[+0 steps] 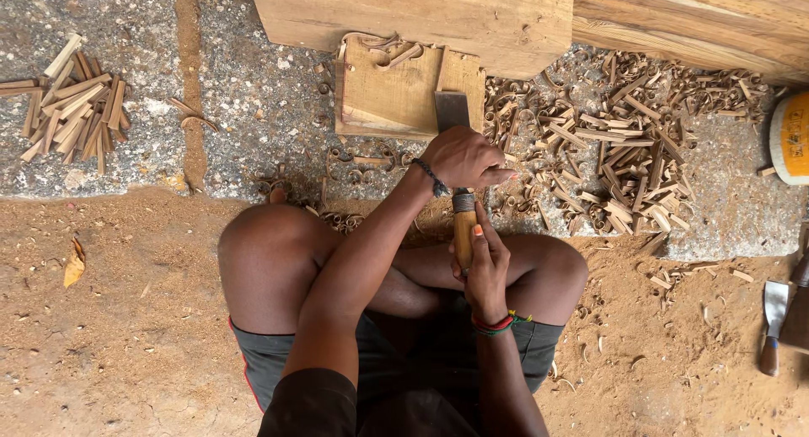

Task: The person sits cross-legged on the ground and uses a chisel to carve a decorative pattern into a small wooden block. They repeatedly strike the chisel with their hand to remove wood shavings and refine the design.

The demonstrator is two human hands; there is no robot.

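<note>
Both sets of fingers are wrapped shut around the same tool here. The left hand (462, 157) sits up front, curled over the neck of the wide flat steel chisel with the pale wooden handle (463, 226), right where the metal meets the wood, with one finger poking out to the side. The right hand (486, 273) grips the back of the handle lower down, thumb along the top. So front hand steers, back hand pushes, as far as one can judge.

To do this cut well, the front hand probably wants to stay low and close to the blade so the edge doesn't skid, and the push should come slow from behind rather than as a shove. Keeping the blade flat to the surface looks like the thing that matters most.

The blade tip rests on the small squarish block of light brown wood (403, 90), which lies on the stony ground just ahead of the person's knees, butted up against a much bigger pale timber slab (421, 16). The block has a raised ledge along its near side and a few curled shavings on its top edge. Its face looks fresh-cut and clean.

Further out: a heap of curly shavings and offcuts (628, 150) to the right, a tidy pile of short wooden sticks (74, 104) far left, and a second chisel (772, 323) lying in the sawdust at the right edge.
</note>
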